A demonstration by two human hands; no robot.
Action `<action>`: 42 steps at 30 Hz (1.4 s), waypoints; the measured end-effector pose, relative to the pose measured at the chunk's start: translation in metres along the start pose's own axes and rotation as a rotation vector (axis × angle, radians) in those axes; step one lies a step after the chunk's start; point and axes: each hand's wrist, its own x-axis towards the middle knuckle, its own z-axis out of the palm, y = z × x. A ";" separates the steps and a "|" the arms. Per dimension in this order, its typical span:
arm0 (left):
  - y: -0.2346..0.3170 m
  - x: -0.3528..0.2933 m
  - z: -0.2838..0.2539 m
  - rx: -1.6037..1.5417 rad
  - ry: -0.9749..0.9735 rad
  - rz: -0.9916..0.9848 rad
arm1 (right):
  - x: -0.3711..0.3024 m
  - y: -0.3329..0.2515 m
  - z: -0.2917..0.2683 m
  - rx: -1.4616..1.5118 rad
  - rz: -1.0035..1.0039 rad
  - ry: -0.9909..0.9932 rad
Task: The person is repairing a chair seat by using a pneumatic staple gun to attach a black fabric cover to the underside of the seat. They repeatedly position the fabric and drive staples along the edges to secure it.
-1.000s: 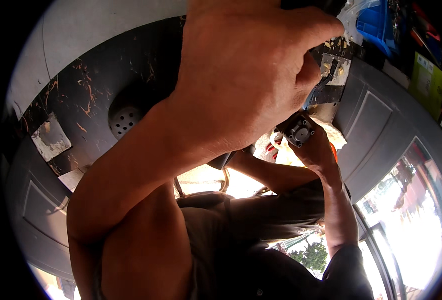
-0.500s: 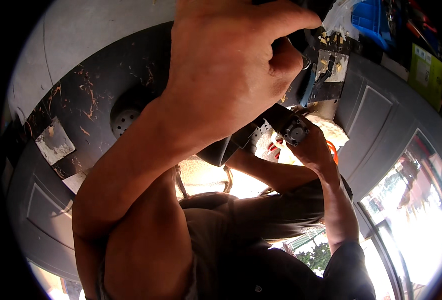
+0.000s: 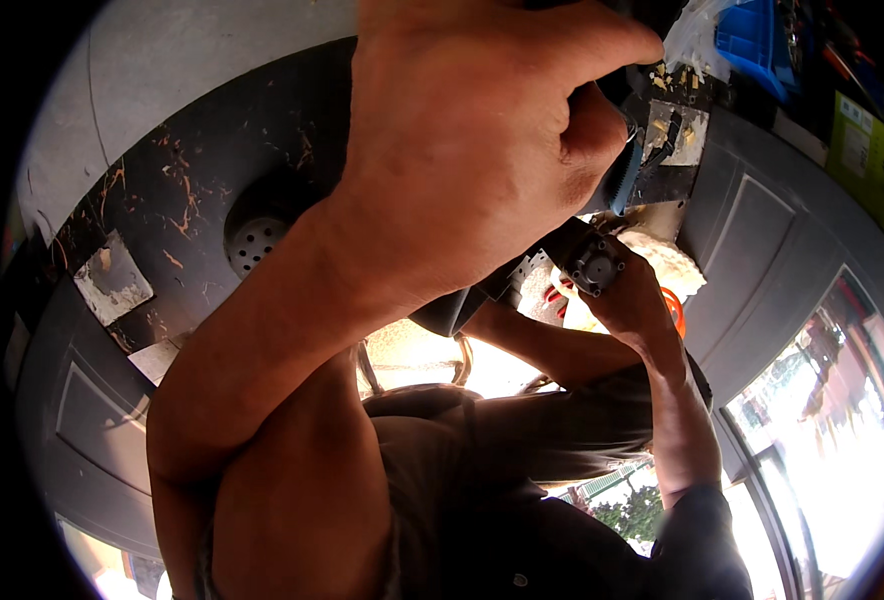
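Observation:
My left hand (image 3: 462,160) fills the upper middle, close to the camera. Its fingers are curled at the top right around something dark that the hand mostly hides. Just beneath those fingers shows a blue, comb-like strip (image 3: 624,182). Lower and to the right, my right hand (image 3: 632,300) grips a black tool (image 3: 598,268) with a round end face and several screws. The tool's body runs left, out of sight behind my left forearm. A dark cylinder with a perforated end (image 3: 254,244) lies left of that forearm.
A scratched black round tabletop (image 3: 187,170) curves behind my arms. At the upper right are a blue bin (image 3: 752,45), a clear plastic bag (image 3: 697,35) and green boxes (image 3: 857,140). An orange ring (image 3: 675,310) lies beyond my right wrist. My bare knee (image 3: 302,470) is below.
My left hand has shifted slightly to the right, its fingers still curled. My right hand keeps its grip on the black tool. The whole view has moved a little.

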 end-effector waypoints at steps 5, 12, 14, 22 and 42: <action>0.000 0.000 0.000 -0.014 -0.007 0.010 | -0.001 -0.002 0.003 -0.014 0.009 -0.001; -0.003 0.013 -0.009 -0.100 0.020 -0.103 | 0.002 -0.006 0.000 0.010 0.064 -0.052; -0.025 0.024 -0.009 -0.193 0.118 -0.293 | -0.012 0.004 -0.008 0.221 -0.006 0.092; -0.088 0.040 -0.039 -0.570 0.144 -0.761 | -0.050 0.014 -0.047 0.505 -0.213 0.421; 0.007 0.020 -0.047 -0.063 0.383 0.122 | 0.060 -0.039 0.035 0.191 -0.423 0.621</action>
